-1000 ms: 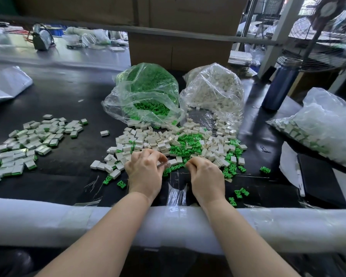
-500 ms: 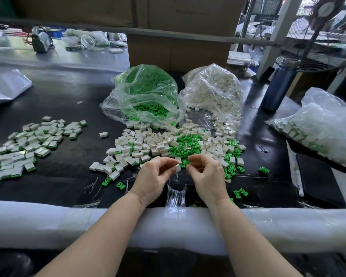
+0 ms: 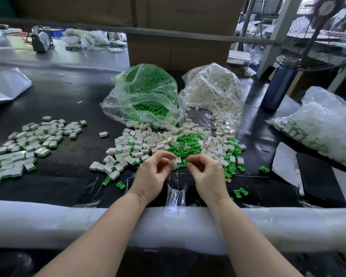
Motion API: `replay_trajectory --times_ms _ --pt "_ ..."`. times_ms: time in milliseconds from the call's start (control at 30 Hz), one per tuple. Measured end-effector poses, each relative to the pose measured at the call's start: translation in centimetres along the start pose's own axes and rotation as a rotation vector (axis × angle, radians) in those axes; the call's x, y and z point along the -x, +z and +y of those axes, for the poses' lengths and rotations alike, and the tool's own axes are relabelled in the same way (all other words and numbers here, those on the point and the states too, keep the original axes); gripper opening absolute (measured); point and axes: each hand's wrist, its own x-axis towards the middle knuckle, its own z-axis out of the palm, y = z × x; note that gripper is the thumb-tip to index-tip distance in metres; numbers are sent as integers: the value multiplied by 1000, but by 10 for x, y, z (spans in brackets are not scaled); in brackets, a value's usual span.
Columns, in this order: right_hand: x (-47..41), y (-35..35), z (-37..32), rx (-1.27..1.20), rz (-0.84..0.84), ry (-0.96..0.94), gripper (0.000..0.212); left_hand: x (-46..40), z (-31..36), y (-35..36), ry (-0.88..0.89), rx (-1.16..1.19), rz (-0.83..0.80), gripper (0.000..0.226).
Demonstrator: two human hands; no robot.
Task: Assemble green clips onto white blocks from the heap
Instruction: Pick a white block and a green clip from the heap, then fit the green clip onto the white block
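Fingers of the left hand (image 3: 154, 172) pinch a white block (image 3: 172, 163) just below the mixed heap (image 3: 176, 145) at frame centre, while the right hand (image 3: 207, 172) curls beside it, close but apart; whether it holds a green clip I cannot tell. Misalignment seems the likely risk: a clip pushed in skewed could jam or spring loose into the heap on the table (image 3: 68, 100).

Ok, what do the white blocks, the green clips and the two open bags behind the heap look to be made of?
White blocks: likely moulded hard plastic, matte, with crisp edges and slots. Green clips: probably plastic too, uniformly bright with fine moulded prongs. Bags: thin clear plastic film, glossy and crinkled, contents showing through.
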Motion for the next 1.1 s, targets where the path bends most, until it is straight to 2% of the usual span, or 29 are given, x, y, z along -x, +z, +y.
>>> replay_trajectory --times_ms 200,267,367,467,600,833,1100 --pt "1 -1 0 0 -8 22 8 -2 -4 -1 -72 40 144 15" --pt "1 -1 -1 6 -9 18 10 -3 -7 -1 -115 -8 113 13" --pt "1 -1 -1 27 -10 7 11 -3 -10 -1 -84 -168 21 13" --pt "0 0 0 16 -8 18 8 -3 -8 -1 -79 -73 -13 14" --pt "0 -2 -3 -86 -44 13 15 -4 -7 0 -128 94 -57 7" --pt "1 -2 -7 -206 -120 41 15 -3 -8 0 -111 159 -165 8" --pt "2 -3 -9 -206 -161 41 8 -3 -7 0 -105 156 -181 10"
